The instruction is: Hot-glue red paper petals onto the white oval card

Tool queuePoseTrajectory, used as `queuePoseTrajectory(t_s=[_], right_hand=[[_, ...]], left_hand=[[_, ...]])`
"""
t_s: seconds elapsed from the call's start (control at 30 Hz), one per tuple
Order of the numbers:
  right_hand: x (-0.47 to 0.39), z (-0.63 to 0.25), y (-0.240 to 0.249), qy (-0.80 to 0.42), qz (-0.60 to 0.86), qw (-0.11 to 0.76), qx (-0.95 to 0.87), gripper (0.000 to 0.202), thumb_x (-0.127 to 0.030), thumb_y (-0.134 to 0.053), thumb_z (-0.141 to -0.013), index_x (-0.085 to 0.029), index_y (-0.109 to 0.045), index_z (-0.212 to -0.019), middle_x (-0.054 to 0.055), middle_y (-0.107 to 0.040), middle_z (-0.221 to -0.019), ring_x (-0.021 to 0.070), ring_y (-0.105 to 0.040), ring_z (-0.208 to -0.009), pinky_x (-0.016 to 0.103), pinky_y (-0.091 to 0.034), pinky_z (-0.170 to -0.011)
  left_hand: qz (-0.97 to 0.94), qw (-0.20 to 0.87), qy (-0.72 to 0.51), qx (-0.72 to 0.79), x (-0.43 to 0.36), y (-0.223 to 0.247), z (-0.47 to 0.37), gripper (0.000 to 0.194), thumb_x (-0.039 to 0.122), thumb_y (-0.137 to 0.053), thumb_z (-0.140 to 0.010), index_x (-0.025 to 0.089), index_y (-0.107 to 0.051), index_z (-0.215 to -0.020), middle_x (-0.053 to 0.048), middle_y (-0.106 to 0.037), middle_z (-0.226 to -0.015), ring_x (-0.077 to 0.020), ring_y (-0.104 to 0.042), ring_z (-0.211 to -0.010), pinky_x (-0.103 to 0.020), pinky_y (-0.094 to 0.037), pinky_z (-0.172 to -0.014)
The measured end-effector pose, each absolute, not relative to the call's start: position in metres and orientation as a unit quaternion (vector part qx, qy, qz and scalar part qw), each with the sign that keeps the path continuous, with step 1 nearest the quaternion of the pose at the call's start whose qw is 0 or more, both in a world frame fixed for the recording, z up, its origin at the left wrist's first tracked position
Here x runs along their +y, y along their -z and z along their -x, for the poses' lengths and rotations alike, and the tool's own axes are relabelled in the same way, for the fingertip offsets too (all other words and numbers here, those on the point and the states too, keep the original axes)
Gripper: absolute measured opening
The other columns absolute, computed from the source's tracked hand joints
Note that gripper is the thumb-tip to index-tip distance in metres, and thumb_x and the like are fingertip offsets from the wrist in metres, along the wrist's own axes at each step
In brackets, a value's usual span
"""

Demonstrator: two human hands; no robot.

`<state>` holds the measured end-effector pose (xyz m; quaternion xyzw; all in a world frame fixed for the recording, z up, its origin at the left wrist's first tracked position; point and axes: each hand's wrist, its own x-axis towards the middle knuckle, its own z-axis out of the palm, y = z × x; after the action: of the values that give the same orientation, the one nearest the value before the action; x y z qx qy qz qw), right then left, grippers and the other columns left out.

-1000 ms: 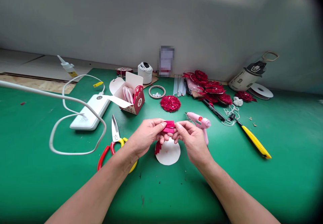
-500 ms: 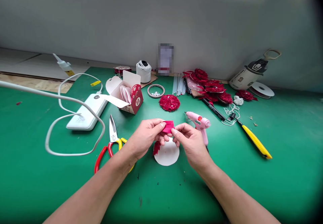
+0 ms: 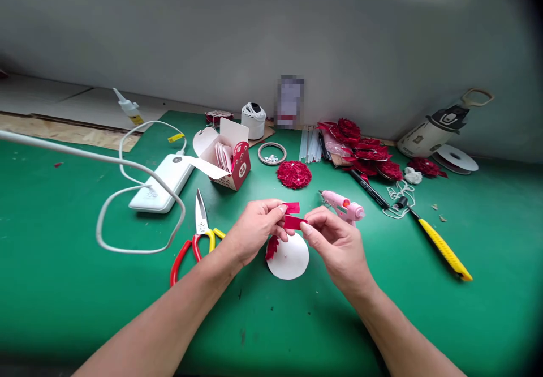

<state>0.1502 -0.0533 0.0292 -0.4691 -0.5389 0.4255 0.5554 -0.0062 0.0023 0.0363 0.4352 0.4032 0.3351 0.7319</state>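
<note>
My left hand point(image 3: 258, 225) pinches a short red ribbon piece point(image 3: 292, 208) between thumb and fingers. A second red ribbon piece point(image 3: 294, 222), just below the first, is gripped at its right end by my right hand point(image 3: 337, 242). Its left end reaches to the fingers of my left hand. Under both hands a round white disc point(image 3: 290, 261) lies on the table, with folded red ribbon bits point(image 3: 272, 247) along its left edge. Beyond the right hand rests a pink glue gun point(image 3: 344, 205), partly hidden. Farther back sits a round red ribbon rosette point(image 3: 294, 174).
Red-and-yellow-handled scissors point(image 3: 201, 221) lie by my left forearm, near a white power bank point(image 3: 163, 184) and its looping cable point(image 3: 142, 251). An opened carton point(image 3: 238, 167) stands behind. To the right are a yellow cutter point(image 3: 443, 247), a black marker point(image 3: 370, 189) and more red rosettes point(image 3: 360, 148).
The ribbon pieces, which overlapped between my fingers, now show as two separate strips, one in each hand. The whole scene has shifted slightly right in view.
</note>
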Motion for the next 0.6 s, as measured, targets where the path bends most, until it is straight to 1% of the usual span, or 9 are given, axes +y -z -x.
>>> queuePoseTrajectory(t_s=[0.07, 0.2, 0.37, 0.6], right_hand=[[-0.0504, -0.1517, -0.0262, -0.396, 0.479, 0.549, -0.559, 0.01, -0.022, -0.064, -0.087, -0.023, -0.065, -0.077, 0.002, -0.061, -0.077, 0.0175, -0.057, -0.076, 0.031, -0.047, -0.069], [-0.0463, -0.1547, -0.0206, -0.367, 0.525, 0.525, -0.561, 0.01, -0.025, -0.063, -0.087, -0.023, -0.065, -0.077, 0.002, -0.06, -0.075, 0.0176, -0.056, -0.07, 0.032, -0.046, -0.065], [-0.0465, -0.1553, -0.0189, -0.355, 0.544, 0.518, -0.556, 0.012, -0.027, -0.064, -0.086, -0.022, -0.063, -0.076, 0.002, -0.06, -0.073, 0.0168, -0.055, -0.067, 0.031, -0.045, -0.062], [-0.0457, -0.1544, -0.0182, -0.368, 0.55, 0.526, -0.535, 0.015, -0.031, -0.067, -0.084, -0.022, -0.062, -0.074, 0.001, -0.059, -0.071, 0.016, -0.056, -0.066, 0.03, -0.045, -0.06]], left_hand=[[-0.444, 0.743, -0.32, 0.386, -0.0006, -0.0391, 0.005, 0.026, 0.036, -0.066, -0.083, 0.01, -0.068, -0.087, -0.005, -0.066, -0.069, -0.0112, -0.06, -0.057, -0.022, -0.048, -0.054], [-0.474, 0.75, -0.291, 0.358, -0.0035, -0.0437, 0.0053, 0.026, 0.036, -0.063, -0.085, 0.01, -0.069, -0.084, -0.007, -0.068, -0.076, -0.0125, -0.061, -0.064, -0.022, -0.048, -0.055], [-0.487, 0.749, -0.284, 0.348, -0.0026, -0.043, 0.0075, 0.026, 0.035, -0.06, -0.087, 0.011, -0.069, -0.087, -0.008, -0.068, -0.078, -0.0129, -0.061, -0.065, -0.023, -0.049, -0.057], [-0.488, 0.749, -0.275, 0.353, -0.0028, -0.0421, 0.0077, 0.028, 0.038, -0.061, -0.085, 0.01, -0.068, -0.086, -0.009, -0.07, -0.076, -0.0137, -0.062, -0.063, -0.023, -0.048, -0.056]])
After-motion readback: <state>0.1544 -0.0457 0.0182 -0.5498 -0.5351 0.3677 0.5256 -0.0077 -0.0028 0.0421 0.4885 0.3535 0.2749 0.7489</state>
